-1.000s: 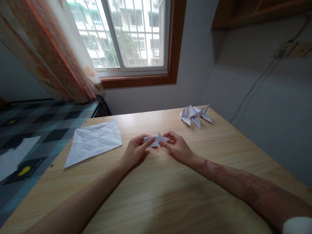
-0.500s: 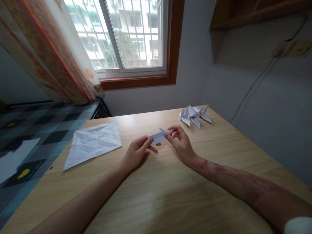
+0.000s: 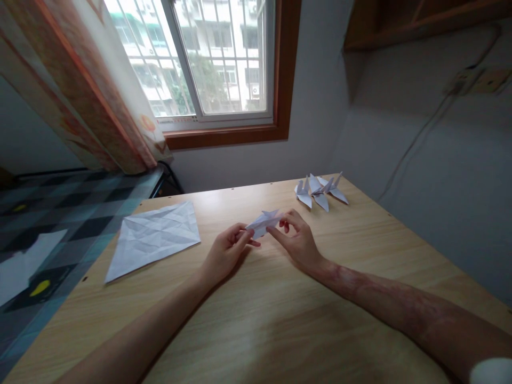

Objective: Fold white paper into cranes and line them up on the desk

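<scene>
Nearest, at the lower right corner, a rounded white object (image 3: 492, 372) shows only in part; what it is cannot be told. Two bare forearms reach in over the wood-grained surface (image 3: 256, 320), the right one marked with reddish patches.

The left hand (image 3: 226, 250) has its fingers closed in a pinch on the left end of a small folded white paper (image 3: 262, 224), thumb on the near face. The right hand (image 3: 298, 237) grasps the right end between thumb and bent fingers. The paper is held between the two hands, tilted up toward the right, over the middle of the surface, a pointed flap standing along its upper edge.

Left of the hands, a creased white sheet (image 3: 158, 234) lies flat near the surface's left edge. Beyond that edge, loose white paper (image 3: 32, 258) rests on a checked cloth (image 3: 92, 186) with yellow shapes.

Farther back on the right, three paper cranes (image 3: 320, 192) stand close together near the far corner.

Behind, a floral orange curtain (image 3: 100, 96) hangs beside a barred window (image 3: 232, 58); small marks along its lower rail are too small to read. On the right wall, a cable (image 3: 416, 144) runs down from a socket (image 3: 490, 81) below a wooden shelf (image 3: 400, 34).
</scene>
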The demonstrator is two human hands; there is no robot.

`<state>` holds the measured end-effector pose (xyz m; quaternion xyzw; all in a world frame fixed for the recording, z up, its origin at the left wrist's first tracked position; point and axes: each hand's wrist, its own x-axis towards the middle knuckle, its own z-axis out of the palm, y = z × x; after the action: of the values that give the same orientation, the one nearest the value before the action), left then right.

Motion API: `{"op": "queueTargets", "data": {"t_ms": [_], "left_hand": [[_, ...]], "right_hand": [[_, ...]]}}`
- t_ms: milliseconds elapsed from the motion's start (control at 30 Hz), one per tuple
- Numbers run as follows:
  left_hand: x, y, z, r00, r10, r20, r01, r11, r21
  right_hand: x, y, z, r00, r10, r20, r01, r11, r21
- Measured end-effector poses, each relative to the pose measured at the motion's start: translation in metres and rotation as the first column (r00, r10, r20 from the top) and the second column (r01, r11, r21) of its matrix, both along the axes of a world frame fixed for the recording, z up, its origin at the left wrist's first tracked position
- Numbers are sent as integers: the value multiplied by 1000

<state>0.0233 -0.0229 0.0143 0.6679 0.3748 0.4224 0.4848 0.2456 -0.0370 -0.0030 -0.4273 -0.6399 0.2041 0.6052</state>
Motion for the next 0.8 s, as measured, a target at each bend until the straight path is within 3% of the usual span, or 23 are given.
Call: {"op": "queueTargets", "data": {"t_ms": [133,300,500,800], "left_hand": [[0,-1,1,999,-13,-43,13,1000,-4],[1,-1,3,999,-27,19,28,999,-19],[0,0,1,989,-96,116,106,991,-86],[-2,1,-2,969,-169,180,186,979,-81]], "right_hand": [[0,-7,2,998,38,52,-43,995,93],[-1,-13,5,975,120,189,-158,968,196],[-4,-10,0,933,225,280,-275,949,155],[-4,-9,-1,924,159,347,-256,933,253]]}}
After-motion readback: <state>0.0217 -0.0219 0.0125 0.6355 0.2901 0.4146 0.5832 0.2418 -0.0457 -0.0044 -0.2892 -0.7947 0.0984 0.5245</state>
